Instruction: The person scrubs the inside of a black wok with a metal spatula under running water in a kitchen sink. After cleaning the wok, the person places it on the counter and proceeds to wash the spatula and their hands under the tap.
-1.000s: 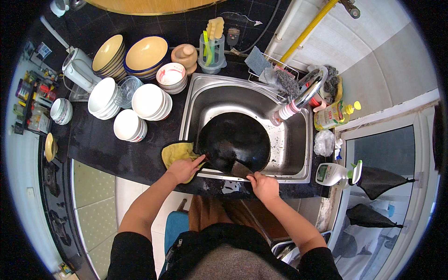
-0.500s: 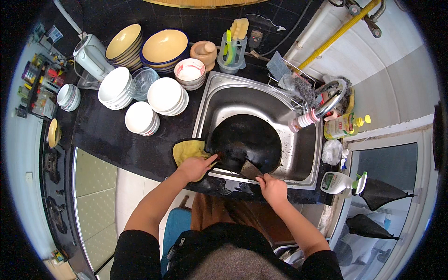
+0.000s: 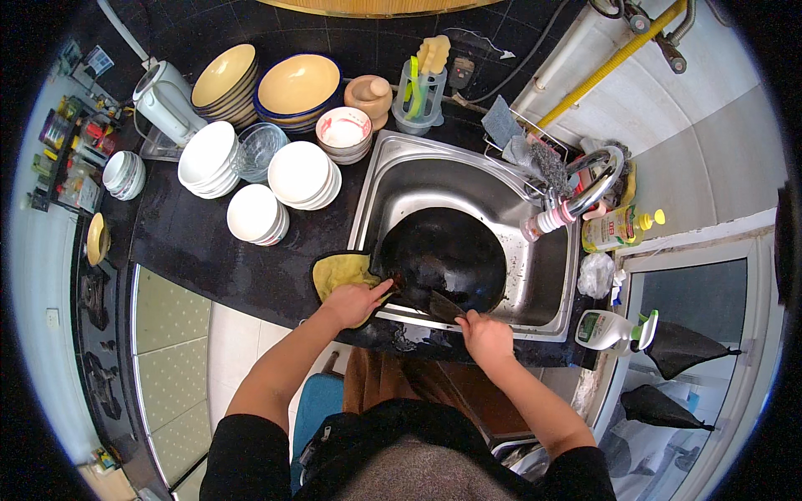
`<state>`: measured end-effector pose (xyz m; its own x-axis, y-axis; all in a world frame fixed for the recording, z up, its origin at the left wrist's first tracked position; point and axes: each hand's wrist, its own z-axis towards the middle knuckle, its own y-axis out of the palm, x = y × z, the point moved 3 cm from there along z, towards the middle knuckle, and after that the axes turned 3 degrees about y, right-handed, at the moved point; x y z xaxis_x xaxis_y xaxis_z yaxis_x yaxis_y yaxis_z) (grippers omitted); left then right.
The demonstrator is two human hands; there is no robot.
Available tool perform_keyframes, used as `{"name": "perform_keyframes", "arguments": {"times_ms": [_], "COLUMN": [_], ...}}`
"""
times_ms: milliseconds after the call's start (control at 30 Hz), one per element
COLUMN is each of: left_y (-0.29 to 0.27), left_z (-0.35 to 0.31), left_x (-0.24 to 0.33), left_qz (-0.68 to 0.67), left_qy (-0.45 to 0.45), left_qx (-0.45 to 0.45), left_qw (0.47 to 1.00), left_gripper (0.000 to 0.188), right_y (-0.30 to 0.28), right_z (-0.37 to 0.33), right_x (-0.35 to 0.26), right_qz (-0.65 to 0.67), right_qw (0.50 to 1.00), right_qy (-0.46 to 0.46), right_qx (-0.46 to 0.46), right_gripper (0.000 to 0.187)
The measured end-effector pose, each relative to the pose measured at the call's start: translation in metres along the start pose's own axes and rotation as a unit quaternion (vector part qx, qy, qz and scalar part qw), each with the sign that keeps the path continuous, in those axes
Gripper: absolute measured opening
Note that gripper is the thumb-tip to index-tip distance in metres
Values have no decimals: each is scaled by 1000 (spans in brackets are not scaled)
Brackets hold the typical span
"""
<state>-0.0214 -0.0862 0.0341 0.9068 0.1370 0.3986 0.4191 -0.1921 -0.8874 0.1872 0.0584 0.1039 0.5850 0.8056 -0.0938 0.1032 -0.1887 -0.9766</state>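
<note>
A black wok (image 3: 447, 255) lies tilted in the steel sink (image 3: 547, 288), its dark surface wet and shiny. At its left edge, my left hand (image 3: 355, 305) is closed on a yellow cloth (image 3: 338, 275) with dark trim, the index finger stretched toward the wok's rim. Whether a wok handle lies under the cloth is hidden. My right hand (image 3: 486, 334) grips a flat metal scraper (image 3: 443, 308), its blade against the wok's near side. The scraper's handle is mostly covered by my fingers.
Stacked white bowls (image 3: 305, 174) and cream bowls (image 3: 298, 86) crowd the counter at left. The faucet (image 3: 606, 179) overhangs the sink's right side. A yellow soap bottle (image 3: 614, 228) and a spray bottle (image 3: 606, 331) stand at right; a utensil holder (image 3: 419, 100) is behind.
The scraper's blade has turned and now looks darker and narrower, still at the wok's near side. My left hand stays on the cloth. The whole view has shifted slightly.
</note>
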Motion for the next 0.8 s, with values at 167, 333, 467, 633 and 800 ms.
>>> {"name": "perform_keyframes", "arguments": {"times_ms": [167,333,467,633,800], "left_y": [3,3,5,-5,1], "left_z": [1,-1,-1,1,2], "left_x": [0,-1,-2,5,1], "left_qz": [-8,1,11,-5,6], "left_qy": [8,1,-10,-28,-20], "left_qx": [13,26,16,-21,-24], "left_qw": [1000,1000,1000,999,999], "left_gripper": [47,47,48,45,46], "right_y": [17,6,10,22,-1], "right_z": [20,14,14,30,12], "right_x": [-28,-20,-28,-42,-3], "right_qz": [23,22,13,18,48], "right_qw": [1000,999,999,999,998], "right_qy": [4,-3,-22,-6,-50], "right_qx": [19,27,41,27,-5], "right_gripper": [28,25,24,23,23]}}
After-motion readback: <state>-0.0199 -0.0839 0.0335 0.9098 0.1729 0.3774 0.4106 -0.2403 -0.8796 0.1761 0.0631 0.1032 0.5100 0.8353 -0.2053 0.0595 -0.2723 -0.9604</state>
